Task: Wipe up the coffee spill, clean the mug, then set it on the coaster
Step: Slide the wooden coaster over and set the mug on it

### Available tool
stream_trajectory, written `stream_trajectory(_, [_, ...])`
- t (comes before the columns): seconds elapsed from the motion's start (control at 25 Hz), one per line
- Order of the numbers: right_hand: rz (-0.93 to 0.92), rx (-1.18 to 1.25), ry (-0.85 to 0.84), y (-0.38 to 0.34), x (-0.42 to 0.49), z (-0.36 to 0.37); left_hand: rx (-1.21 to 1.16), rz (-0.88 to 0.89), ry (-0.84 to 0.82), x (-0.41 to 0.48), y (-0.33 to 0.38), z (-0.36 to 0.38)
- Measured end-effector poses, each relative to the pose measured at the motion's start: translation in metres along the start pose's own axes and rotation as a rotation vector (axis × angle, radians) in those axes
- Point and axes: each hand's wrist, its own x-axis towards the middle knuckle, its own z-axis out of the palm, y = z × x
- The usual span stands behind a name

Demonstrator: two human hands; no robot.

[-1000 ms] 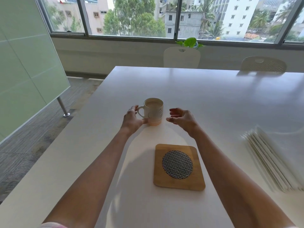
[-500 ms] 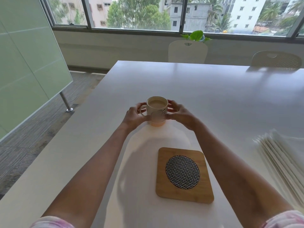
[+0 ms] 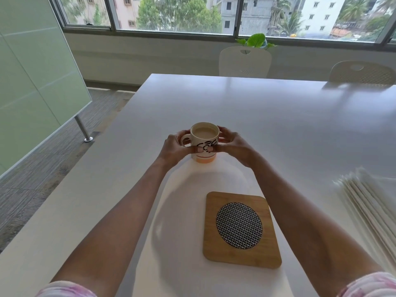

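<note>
A white mug (image 3: 204, 138) with black lettering and an orange base band stands on the white table (image 3: 278, 116), filled with pale coffee. My left hand (image 3: 174, 150) wraps the handle side, and my right hand (image 3: 232, 147) wraps the opposite side. Both thumbs meet on the mug's near face. A square wooden coaster (image 3: 242, 229) with a round black-and-white woven centre lies nearer to me, right of my forearms. I see no spill on the table.
A stack of white paper napkins (image 3: 374, 211) lies at the table's right edge. Two pale chairs (image 3: 245, 62) stand at the far side under the window. A frosted glass panel (image 3: 34, 82) stands on the left over grey carpet.
My right hand moved in from beside the mug and closed round it. My left hand tightened on the handle side. The camera moved closer and tilted down.
</note>
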Motion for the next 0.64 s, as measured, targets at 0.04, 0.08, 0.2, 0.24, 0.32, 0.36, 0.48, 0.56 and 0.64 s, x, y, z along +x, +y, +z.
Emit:
stream_trajectory(0.04, [-0.004,0.017,0.004,0.001,0.000,0.000,-0.002,0.007,-0.003,0.000,0.000,0.000])
stream_trajectory(0.08, [-0.006,0.026,0.010,0.002,0.000,0.001,-0.006,0.011,-0.008,0.001,0.000,0.000])
stream_trajectory(0.2, [-0.019,0.022,0.031,0.004,-0.002,0.000,-0.016,0.014,-0.040,0.002,0.001,-0.001])
stream_trajectory(0.24, [-0.025,0.022,0.037,0.004,-0.003,-0.001,-0.015,0.016,-0.047,0.002,0.001,-0.001])
stream_trajectory(0.32, [-0.034,0.024,0.049,0.005,-0.005,-0.003,-0.012,0.023,-0.060,0.001,0.002,-0.001])
stream_trajectory(0.36, [-0.041,0.020,0.056,0.004,-0.007,-0.005,-0.016,0.029,-0.069,0.002,0.003,0.000])
stream_trajectory(0.48, [-0.057,0.018,0.075,0.001,-0.012,-0.010,-0.028,0.049,-0.094,0.001,0.010,0.002])
stream_trajectory(0.56, [-0.070,0.008,0.086,-0.002,-0.018,-0.015,-0.036,0.063,-0.108,0.001,0.016,0.005])
stream_trajectory(0.64, [-0.080,-0.012,0.100,-0.005,-0.025,-0.020,-0.041,0.078,-0.130,-0.002,0.021,0.009])
